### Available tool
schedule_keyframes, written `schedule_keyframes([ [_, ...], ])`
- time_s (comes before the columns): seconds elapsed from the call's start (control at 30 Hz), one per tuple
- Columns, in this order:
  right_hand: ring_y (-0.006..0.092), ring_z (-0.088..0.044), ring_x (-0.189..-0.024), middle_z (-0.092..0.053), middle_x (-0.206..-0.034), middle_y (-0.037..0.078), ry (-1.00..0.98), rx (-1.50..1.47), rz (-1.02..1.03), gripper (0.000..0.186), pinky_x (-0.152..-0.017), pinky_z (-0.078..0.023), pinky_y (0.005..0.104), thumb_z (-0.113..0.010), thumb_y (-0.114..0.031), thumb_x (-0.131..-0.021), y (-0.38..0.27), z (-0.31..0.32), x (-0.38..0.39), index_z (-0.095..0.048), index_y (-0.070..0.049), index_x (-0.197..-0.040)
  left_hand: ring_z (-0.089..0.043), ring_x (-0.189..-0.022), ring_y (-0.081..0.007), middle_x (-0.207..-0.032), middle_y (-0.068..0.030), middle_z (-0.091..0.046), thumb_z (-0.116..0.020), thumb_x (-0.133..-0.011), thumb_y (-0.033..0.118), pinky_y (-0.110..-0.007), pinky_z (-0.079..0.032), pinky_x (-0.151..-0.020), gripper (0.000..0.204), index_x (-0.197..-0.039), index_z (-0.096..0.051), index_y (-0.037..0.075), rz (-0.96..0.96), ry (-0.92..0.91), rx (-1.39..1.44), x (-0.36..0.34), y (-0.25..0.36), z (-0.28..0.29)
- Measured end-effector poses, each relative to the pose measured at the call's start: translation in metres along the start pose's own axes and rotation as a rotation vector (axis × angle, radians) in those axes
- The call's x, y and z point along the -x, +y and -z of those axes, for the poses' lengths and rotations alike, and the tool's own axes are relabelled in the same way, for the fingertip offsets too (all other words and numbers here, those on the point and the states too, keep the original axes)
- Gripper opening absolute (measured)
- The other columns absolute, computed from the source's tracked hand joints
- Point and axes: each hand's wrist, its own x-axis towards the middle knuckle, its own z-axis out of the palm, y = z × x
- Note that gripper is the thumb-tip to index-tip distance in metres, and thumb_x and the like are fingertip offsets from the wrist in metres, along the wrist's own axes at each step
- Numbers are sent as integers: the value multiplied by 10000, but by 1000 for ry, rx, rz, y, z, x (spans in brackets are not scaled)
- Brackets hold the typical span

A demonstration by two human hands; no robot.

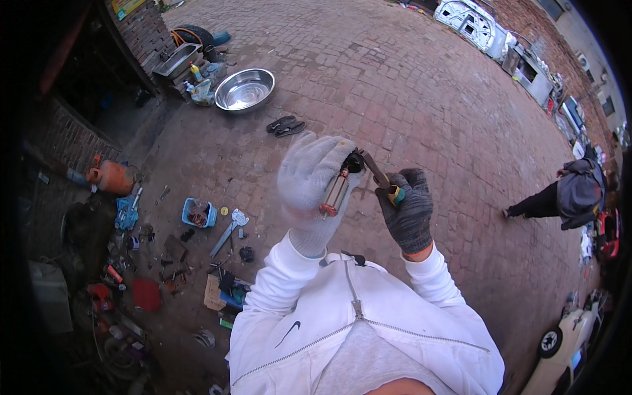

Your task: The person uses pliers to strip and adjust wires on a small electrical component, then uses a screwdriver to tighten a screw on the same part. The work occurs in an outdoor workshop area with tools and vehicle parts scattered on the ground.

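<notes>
My left hand (309, 174) wears a pale grey knit glove and is closed on a small motor armature (337, 191), with copper-red windings, a ridged metal core and a black part (353, 162) at its upper end. My right hand (409, 210), in a dark grey glove, grips a tool (382, 176) with a green and yellow handle and a flat, brownish shank. The tool's far end meets or overlaps the black part; exactly where it touches is hard to tell. My left glove is slightly blurred.
A steel basin (244, 91) and dark slippers (285, 126) lie ahead-left. Leftward are a gas cylinder (112, 176), blue tub (199, 210) and scattered tools (225, 237). At right, a person (579, 192) in dark clothing walks near piled scrap (530, 78) and a car (563, 342).
</notes>
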Motion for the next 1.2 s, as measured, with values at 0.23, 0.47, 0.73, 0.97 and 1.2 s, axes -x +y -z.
schedule_keyframes([
  [0.23,326,-673,-855,-684,-951,162,-265,-259,-207,237,-762,-545,376,-731,-55,-916,1,3,11,-663,-8,-1138,-708,-1042,-290,-1068,-100,-750,-851,-679,35,-464,-533,-1031,404,-1068,-745,51,9,-10,-13,2,-1,-3],
  [0.47,266,-688,-961,-706,-1101,155,-529,-700,-442,245,-848,-525,361,-638,-104,-986,4,10,19,-650,-28,-1218,-705,-1048,-312,-1081,-117,-750,-839,-696,72,-471,-514,-1040,403,-1083,-734,33,159,-43,223,8,-8,-2],
  [0.73,183,-660,-911,-688,-1039,113,-715,-783,-537,269,-821,-523,320,-608,-85,-1002,4,21,21,-633,-10,-1260,-705,-1107,-294,-1092,-115,-764,-844,-691,51,-453,-490,-1085,436,-1112,-745,5,197,-17,431,13,-16,-8],
  [0.97,190,-667,-897,-704,-1042,86,-706,-924,-633,336,-813,-533,344,-638,-215,-1010,-4,22,11,-639,-27,-1288,-662,-1164,-298,-1235,-189,-696,-781,-697,-102,-408,-524,-1041,487,-1173,-688,-67,395,-34,617,22,-14,-16],
  [1.2,160,-666,-931,-699,-1121,104,-589,-358,-265,331,-841,-534,319,-638,-204,-1023,-3,25,6,-631,-18,-1296,-702,-1077,-271,-1153,-149,-735,-809,-715,-49,-434,-546,-1014,403,-1107,-719,-31,314,-19,396,18,-11,-18],
])
